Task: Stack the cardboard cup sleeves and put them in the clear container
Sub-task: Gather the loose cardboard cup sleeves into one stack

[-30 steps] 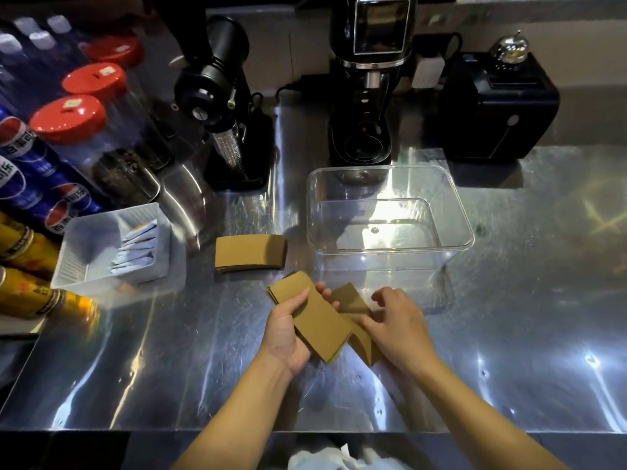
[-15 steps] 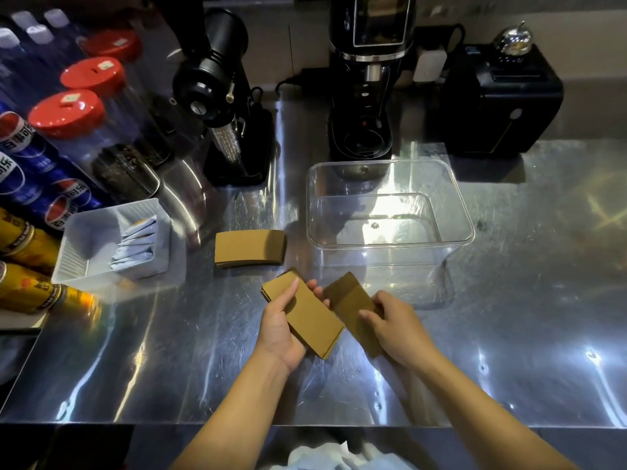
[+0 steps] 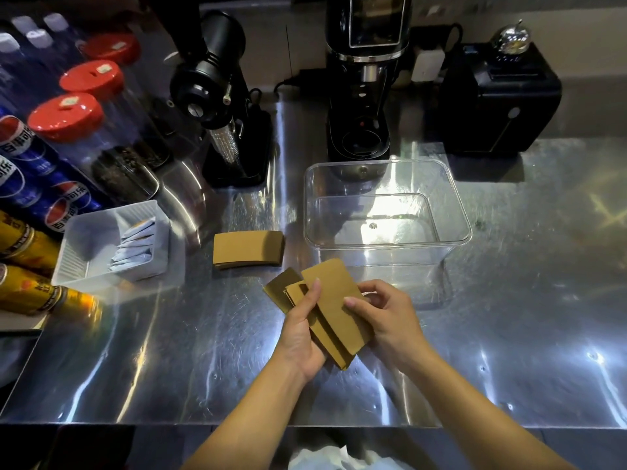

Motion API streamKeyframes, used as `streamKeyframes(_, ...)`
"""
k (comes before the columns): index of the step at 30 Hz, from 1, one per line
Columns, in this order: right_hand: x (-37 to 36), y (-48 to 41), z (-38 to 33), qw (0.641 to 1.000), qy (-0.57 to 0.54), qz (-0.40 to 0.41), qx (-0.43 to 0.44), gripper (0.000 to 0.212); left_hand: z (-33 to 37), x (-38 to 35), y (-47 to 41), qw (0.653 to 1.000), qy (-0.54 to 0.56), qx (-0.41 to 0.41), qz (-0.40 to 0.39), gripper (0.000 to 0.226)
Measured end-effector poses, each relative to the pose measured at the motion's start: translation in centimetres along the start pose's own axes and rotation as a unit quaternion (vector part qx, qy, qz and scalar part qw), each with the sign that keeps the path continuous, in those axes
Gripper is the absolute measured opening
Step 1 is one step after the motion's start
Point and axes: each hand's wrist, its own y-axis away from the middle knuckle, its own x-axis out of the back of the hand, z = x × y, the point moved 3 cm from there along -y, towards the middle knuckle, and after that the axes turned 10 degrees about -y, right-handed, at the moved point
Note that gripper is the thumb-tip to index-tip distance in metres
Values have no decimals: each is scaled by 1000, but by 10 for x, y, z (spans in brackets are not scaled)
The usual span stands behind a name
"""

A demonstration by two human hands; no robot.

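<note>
L hand [image 3: 300, 330] & R hand [image 3: 390, 313] gripping fanned cup sleeves [image 3: 334, 310]; Pepsi cans [image 3: 20, 157] at left, Chinese script

Both hands hold a fanned bundle of cardboard sleeves [image 3: 334, 310] above the steel counter [image 3: 169, 351]. The left hand [image 3: 300, 329] cups the bundle from below, thumb across its face; the right hand [image 3: 386, 313] pinches the top sleeve's right edge. A second stack of sleeves [image 3: 247, 249] lies flat on the counter, left of the clear container [image 3: 458, 215], which stands open just beyond the hands.
</note>
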Motion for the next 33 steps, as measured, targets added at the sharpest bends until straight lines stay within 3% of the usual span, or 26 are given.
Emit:
streamKeyframes(5,-14,6,5,994,100,-33,25,18,0,1,6,1000,-15,1,-22,20)
streamKeyframes(10,-27,9,-3,952,276,-43,128,24,5,12,10,1000,10,-7,-5,23)
streamKeyframes(17,-38,-1,-2,940,306,-27,146,17,21,40,18,997,52,-55,28,30)
streamKeyframes(26,-54,-20,15,805,586,-34,90,53,34,83,29,982,94,-124,105,22)
streamKeyframes(30,-59,-26,15,817,575,-42,29,55,33,87,32,981,100,-120,118,17)
streamKeyframes(33,-59,-27,14,858,507,-79,5,34,33,87,33,979,119,-117,120,18)
